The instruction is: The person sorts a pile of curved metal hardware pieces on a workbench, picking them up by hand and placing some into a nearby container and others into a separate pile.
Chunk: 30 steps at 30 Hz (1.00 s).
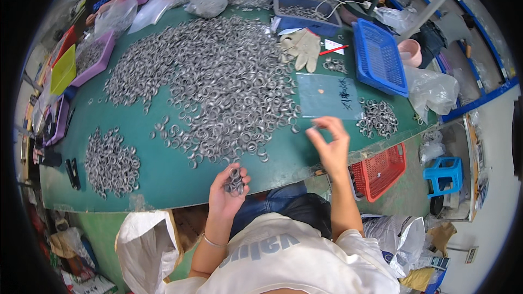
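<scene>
My left hand (229, 190) is turned palm up at the table's near edge, its fingers curled round a small heap of grey metal rings (235, 181). To its right, over the green tabletop, my right hand (331, 140) has thumb and forefinger brought together. Something small and dark shows at those fingertips, too small to make out. A large pile of grey rings (234, 87) spreads over the middle of the table. One smaller heap of rings (111, 163) lies at the left, and another heap (377, 118) sits to the right of my right hand.
A clear plastic bag (327, 97) lies flat beyond my right hand, with a white glove (303, 49) and red pen (334, 50) farther back. Blue baskets (379, 57) stand at the right. Below the edge are a red basket (379, 173) and a blue stool (444, 176).
</scene>
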Motion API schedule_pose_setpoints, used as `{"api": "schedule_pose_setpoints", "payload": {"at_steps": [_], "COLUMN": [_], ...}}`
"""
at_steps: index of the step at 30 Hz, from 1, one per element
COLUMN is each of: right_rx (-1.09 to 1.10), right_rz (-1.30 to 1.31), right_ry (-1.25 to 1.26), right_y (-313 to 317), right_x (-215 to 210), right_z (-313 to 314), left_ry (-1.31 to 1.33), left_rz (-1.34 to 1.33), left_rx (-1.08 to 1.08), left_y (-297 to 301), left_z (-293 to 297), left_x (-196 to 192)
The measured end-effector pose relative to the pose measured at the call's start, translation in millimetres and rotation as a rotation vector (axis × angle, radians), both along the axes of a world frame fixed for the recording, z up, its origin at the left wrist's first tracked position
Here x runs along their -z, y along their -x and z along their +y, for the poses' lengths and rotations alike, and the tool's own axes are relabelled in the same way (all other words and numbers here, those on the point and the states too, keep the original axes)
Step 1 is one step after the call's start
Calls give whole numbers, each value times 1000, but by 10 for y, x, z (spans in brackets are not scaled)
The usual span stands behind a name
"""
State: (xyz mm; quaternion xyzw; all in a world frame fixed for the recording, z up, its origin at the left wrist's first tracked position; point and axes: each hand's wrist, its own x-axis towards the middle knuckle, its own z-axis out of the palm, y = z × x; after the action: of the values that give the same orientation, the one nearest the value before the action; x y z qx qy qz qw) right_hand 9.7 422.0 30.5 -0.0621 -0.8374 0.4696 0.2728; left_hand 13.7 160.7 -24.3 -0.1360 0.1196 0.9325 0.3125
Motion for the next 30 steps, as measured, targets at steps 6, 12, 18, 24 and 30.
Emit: {"api": "schedule_pose_setpoints", "payload": {"at_steps": [6, 12, 18, 24, 30], "right_rx": [706, 662, -193, -471, -477], "right_rz": [-132, -40, -5, 84, 13], "right_ry": [-794, -757, -417, -530, -648], "right_y": [-220, -183, 273, 534, 591], "right_x": [320, 434, 263, 326, 427], "right_z": [1422, 1379, 44, -940, -1085], "left_ry": [127, 108, 115, 90, 209], "left_rz": [35, 21, 45, 117, 90], "left_rx": [6, 22, -9, -30, -44], "left_y": [35, 30, -7, -38, -38], "left_z": [62, 51, -18, -52, -152], "left_x": [-54, -65, -50, -26, -39]}}
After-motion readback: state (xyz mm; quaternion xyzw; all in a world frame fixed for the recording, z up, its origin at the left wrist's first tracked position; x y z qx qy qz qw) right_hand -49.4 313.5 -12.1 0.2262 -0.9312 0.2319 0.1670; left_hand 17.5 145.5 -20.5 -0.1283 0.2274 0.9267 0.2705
